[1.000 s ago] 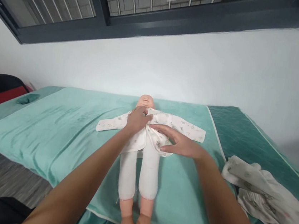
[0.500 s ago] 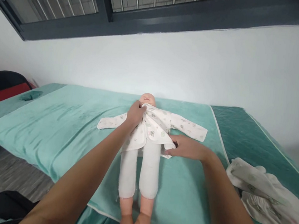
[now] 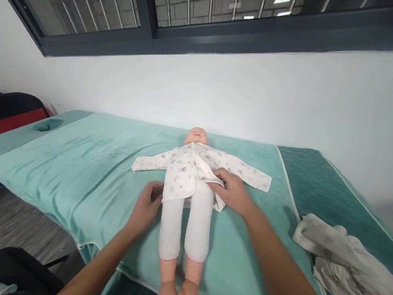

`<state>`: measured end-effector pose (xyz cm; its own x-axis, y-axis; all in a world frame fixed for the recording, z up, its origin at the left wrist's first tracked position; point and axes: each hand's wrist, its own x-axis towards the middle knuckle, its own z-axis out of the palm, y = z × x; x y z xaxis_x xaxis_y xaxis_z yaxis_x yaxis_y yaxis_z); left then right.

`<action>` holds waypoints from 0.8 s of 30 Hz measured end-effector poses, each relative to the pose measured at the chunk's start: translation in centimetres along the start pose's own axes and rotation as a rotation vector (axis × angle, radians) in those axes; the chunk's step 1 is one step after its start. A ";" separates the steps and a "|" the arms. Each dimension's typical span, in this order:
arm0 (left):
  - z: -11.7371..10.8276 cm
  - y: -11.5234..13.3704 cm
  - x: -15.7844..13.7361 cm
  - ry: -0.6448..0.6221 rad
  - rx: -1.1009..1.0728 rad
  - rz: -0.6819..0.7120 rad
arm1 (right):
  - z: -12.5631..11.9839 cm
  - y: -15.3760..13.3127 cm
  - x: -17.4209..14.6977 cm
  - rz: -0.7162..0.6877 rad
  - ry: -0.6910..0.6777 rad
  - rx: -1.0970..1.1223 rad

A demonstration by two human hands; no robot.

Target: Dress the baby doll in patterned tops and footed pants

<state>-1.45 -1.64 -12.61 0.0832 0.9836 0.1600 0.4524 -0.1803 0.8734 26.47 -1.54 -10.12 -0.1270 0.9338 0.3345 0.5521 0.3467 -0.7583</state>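
Note:
A baby doll (image 3: 197,136) lies on its back with its feet toward me, dressed in a white printed baby shirt (image 3: 180,169) and white trousers (image 3: 198,228). Both sleeves of the shirt are spread out sideways. On the right side, my right hand (image 3: 233,189) pinches the lower front flap of the shirt and lifts it a little. My left hand (image 3: 146,208) is beside the left hem of the shirt, fingers bent and thumb apart, with nothing visible in it. Whether its fingertips touch the cloth is hard to make out.
A teal cover (image 3: 108,170) lies over the bed against the white wall. Crumpled printed cloth (image 3: 353,265) rests at the right. A black and red chair (image 3: 12,114) is at the far left, and a black seat (image 3: 12,271) is at lower left. A barred window is above.
My left hand has let go of the shirt near the neck and come down to the left hem. My right hand has raised the right front flap slightly inward.

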 end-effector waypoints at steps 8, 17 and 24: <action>-0.2 -0.7 -1.6 -0.047 0.157 0.015 | 4.7 -0.8 -3.4 -0.073 0.231 0.017; 0.2 -2.2 -1.5 0.030 0.116 0.037 | 5.5 -0.5 -7.2 0.116 0.412 0.016; 0.2 -3.0 -2.4 0.069 0.104 0.033 | 5.2 0.0 -8.6 0.032 0.464 -0.146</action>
<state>-2.87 -3.46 -15.71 0.0393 0.9742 0.2221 0.5403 -0.2077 0.8154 23.29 -9.13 -15.95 0.2546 0.7944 0.5514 0.6640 0.2709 -0.6969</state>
